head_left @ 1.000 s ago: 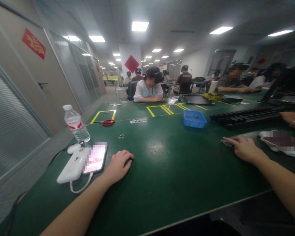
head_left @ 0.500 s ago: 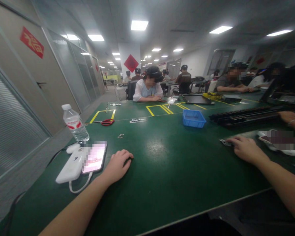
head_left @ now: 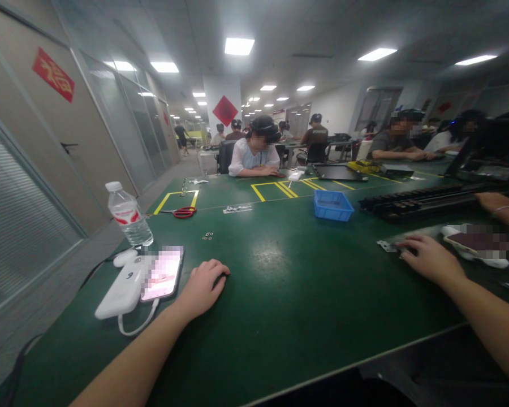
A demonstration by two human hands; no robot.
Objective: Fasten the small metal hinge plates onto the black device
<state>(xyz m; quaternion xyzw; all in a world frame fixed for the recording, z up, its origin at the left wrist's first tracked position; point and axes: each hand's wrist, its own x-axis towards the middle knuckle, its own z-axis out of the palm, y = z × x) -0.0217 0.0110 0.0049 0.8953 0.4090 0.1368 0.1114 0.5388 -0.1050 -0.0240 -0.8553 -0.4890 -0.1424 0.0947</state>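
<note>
My left hand lies on the green table, fingers loosely bent and thumb apart, with nothing in it. Just left of it is a phone with a lit screen. At the right, the bent fingers and thumb of my right hand come together beside small silver metal parts. Whatever lies between those fingertips is too small to make out. A few tiny metal pieces sit beyond my left hand.
A white power bank and a water bottle stand left. Farther off are red-handled scissors, a plastic bag of parts and a blue bin. A co-worker's hand is by black rails; another person sits opposite.
My right hand has drawn back slightly to the right, uncovering more of the silver parts. My left hand has stayed in place. The view has shifted a little.
</note>
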